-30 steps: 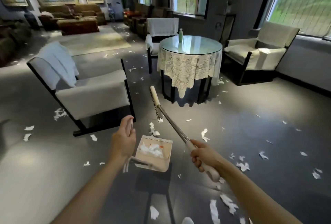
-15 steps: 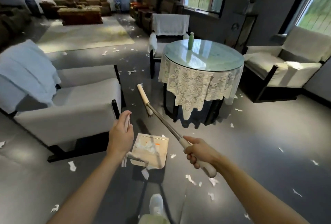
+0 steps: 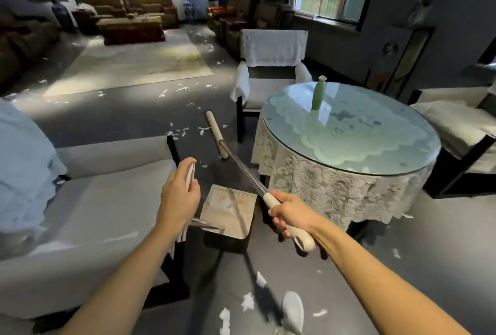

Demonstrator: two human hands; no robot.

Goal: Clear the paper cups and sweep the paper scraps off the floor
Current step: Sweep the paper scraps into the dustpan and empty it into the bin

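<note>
My left hand (image 3: 178, 196) grips the upright white handle of a beige dustpan (image 3: 228, 212), which hangs just below it with some white scraps inside. My right hand (image 3: 291, 214) grips the cream handle of a broom (image 3: 243, 171). Its metal shaft slants up and left, and its cream head (image 3: 214, 128) is lifted off the floor. White paper scraps (image 3: 248, 302) lie on the grey floor near my feet, and more scraps (image 3: 182, 131) lie ahead beyond the broom head. No paper cups are in view.
A grey armchair (image 3: 107, 200) with a pale cloth stands close on my left. A round glass-topped table (image 3: 349, 131) with a lace cloth and a green bottle (image 3: 318, 94) stands on my right, with chairs behind and right of it. A rug and sofas lie farther back.
I have walked forward between the armchair and the round table, which are both closer. Both hands keep their grips; the broom head stays raised and the dustpan still hangs from my left hand.
</note>
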